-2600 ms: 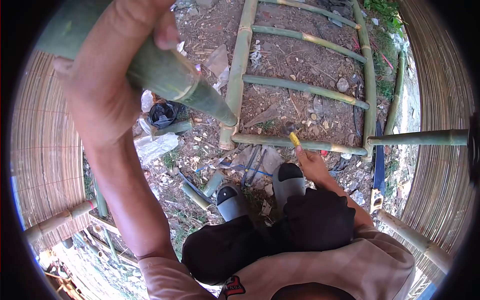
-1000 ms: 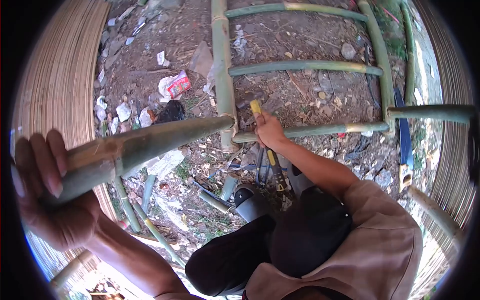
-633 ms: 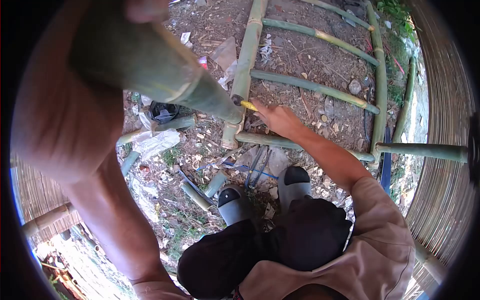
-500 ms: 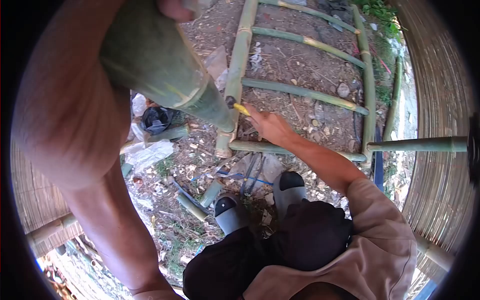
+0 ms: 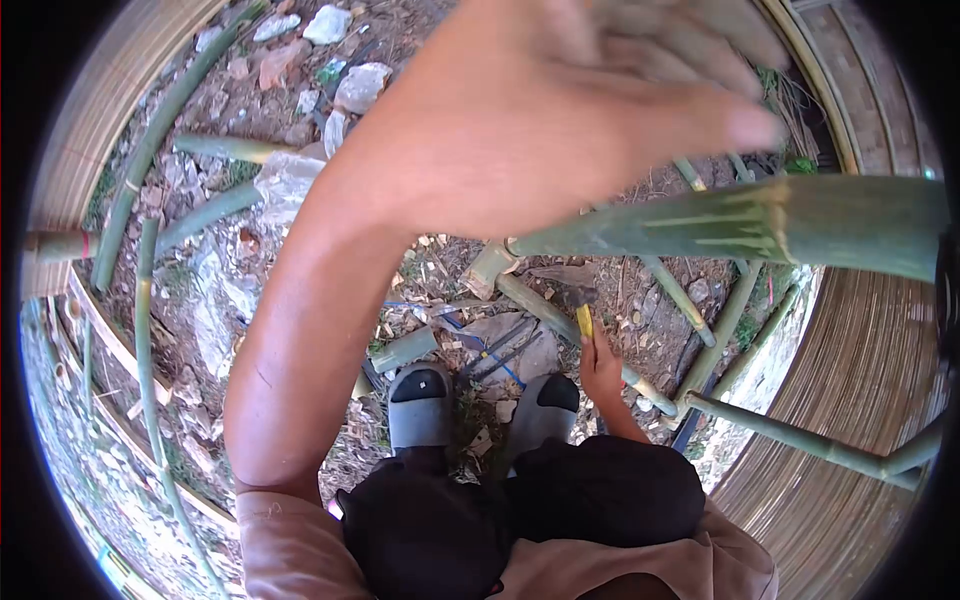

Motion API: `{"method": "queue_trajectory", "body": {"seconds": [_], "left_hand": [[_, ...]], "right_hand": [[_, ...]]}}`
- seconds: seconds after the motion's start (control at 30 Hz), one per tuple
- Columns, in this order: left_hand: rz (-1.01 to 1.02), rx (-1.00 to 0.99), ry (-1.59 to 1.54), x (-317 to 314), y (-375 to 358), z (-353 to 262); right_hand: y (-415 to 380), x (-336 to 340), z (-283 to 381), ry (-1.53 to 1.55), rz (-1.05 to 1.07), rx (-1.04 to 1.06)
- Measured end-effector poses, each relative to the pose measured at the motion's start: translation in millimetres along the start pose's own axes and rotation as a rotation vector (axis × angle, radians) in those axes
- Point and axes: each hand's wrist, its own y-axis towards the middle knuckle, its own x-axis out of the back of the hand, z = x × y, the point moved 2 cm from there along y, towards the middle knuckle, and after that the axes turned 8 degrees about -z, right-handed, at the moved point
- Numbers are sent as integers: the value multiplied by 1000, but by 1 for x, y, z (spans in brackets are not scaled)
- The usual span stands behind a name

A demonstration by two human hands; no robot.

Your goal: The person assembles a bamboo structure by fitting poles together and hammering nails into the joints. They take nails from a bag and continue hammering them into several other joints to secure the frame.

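Observation:
My left hand (image 5: 600, 130) is raised close to the camera at the top, somewhat blurred, its thumb stretched to the right and fingers apart. Nothing shows in its grasp. Just below it, a thick green bamboo pole (image 5: 860, 225) runs from the right edge toward the corner of a bamboo frame (image 5: 540, 305) on the ground. My right hand (image 5: 600, 368) is lower down beside my right knee, wrapped around the yellow handle of a hammer (image 5: 585, 322). The dark hammer head points up, over the frame's near crossbar.
Bamboo poles (image 5: 150, 160) and white plastic sheeting (image 5: 215, 300) lie at the left. Cut bamboo pieces (image 5: 405, 348) are by my sandals (image 5: 420, 418). Woven bamboo panels (image 5: 790, 390) stand at the right, with another pole (image 5: 790, 425) sticking out. Wood chips and stones litter the ground.
The thick pole has swung from upper left to the right side of the view. My left hand has come into full view, fingers apart. My right hand has drawn back toward my knee with the hammer.

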Motion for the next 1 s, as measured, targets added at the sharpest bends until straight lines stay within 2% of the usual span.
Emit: {"method": "queue_trajectory", "body": {"seconds": [0.03,0.1,0.2,0.27,0.3,0.37,0.43,0.47,0.53,0.67,0.73,0.8,0.87,0.93,1.0], "left_hand": [[-106,51,-25,16,-14,18],[-281,149,-35,43,-42,54],[-389,243,26,78,-75,110],[-482,235,292,100,-82,127],[-485,249,286,112,-80,136],[-199,231,723,133,-66,155],[146,422,1025,149,-62,192],[144,426,1020,156,-64,211],[280,429,1264,162,-77,249],[214,274,1378,160,-87,275],[291,259,1512,153,-82,276],[327,223,1562,145,-77,274],[415,234,1596,143,-77,279],[414,258,1599,145,-76,284],[287,430,1559,152,-77,292]], "right_hand": [[-9,-1,-4,-8,-6,-75],[-16,-4,-8,-27,-25,-61],[-20,-9,-13,-72,-43,-64],[-24,-12,-24,-113,-24,-81],[-28,-17,-31,-141,-38,-48],[-28,-18,-30,-170,-53,-13],[-29,-20,-28,-83,-8,-222],[-28,-19,-24,-88,-5,-222],[-26,-17,-21,-134,78,-417],[-28,-16,-20,-122,72,-418],[-25,-18,-21,-81,-4,-247],[-26,-18,-21,-70,-2,-280],[-26,-18,-19,-89,6,-300],[-26,-17,-18,-93,-8,-275],[-25,-17,-17,-95,-14,-245]]}}
